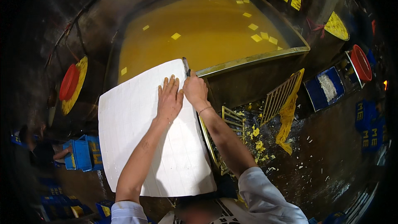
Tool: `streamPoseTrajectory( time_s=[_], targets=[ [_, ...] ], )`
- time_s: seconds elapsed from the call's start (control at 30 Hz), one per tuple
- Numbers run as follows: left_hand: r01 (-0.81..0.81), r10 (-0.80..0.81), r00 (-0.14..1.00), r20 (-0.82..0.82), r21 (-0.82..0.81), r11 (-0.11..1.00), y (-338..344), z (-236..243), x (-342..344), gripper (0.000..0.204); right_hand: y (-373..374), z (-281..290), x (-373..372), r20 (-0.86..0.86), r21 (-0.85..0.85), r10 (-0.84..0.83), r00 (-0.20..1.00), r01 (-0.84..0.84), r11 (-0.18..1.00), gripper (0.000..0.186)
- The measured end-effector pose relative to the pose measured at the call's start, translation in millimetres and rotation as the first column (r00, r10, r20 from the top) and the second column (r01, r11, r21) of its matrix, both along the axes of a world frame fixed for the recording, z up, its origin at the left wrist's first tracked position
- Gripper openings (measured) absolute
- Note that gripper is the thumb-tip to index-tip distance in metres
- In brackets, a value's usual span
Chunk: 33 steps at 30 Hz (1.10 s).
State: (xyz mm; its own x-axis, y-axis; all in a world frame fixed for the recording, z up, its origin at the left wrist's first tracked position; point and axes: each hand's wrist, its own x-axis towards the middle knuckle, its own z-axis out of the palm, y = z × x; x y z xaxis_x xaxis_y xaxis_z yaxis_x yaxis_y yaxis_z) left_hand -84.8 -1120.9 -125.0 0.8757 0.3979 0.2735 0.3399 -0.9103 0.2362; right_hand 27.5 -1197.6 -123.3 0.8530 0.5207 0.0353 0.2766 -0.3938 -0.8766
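Observation:
A large white slab (124, 128), which looks like tofu, lies in front of me, marked with faint straight lines along its length. My left hand (170, 99) rests flat on top of it near the right side, fingers stretched toward the far edge. Beside it, at the slab's far right corner, my right hand (195, 90) is closed round the dark handle of a knife (186, 64). The blade points away from me along the slab's edge; how deep it sits cannot be seen. Just beyond, a vat (255, 61) of yellow-brown liquid holds several floating yellow squares (175, 36).
Right of the slab, slatted racks (282, 95), a draped yellow cloth (287, 120) and yellow scraps (259, 146) lie over the wet floor. Farther right are a blue crate (311, 96) and red basin (361, 63). Another person's arm (62, 153) reaches toward blue crates (83, 153) at left.

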Motion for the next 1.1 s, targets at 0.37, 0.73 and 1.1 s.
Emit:
streamPoseTrajectory(
  time_s=[0.37, 0.73, 1.1],
  targets=[
    [0.212, -0.21, 0.973, 0.095, -0.017, 0.977, 80.0, 26.0, 111.8, 0.034, 18.1, -0.5, 2.4, 0.087, 0.004, 0.015, 0.996, -0.016, 1.0, 0.032],
    [0.584, -0.524, 0.666, -0.531, -0.067, 0.809, 38.3, 53.4, 111.9, 0.021, -99.4, 13.2, -72.0, -0.053, -0.123, 0.146, 0.988, -0.151, 0.981, 0.027],
    [0.547, -0.692, 0.464, -0.554, -0.435, 0.715, -72.6, 36.6, 29.8, 0.024, -239.1, -14.3, -171.0, -0.045, -0.074, 0.145, 0.988, -0.148, 0.986, 0.047]
  ],
)
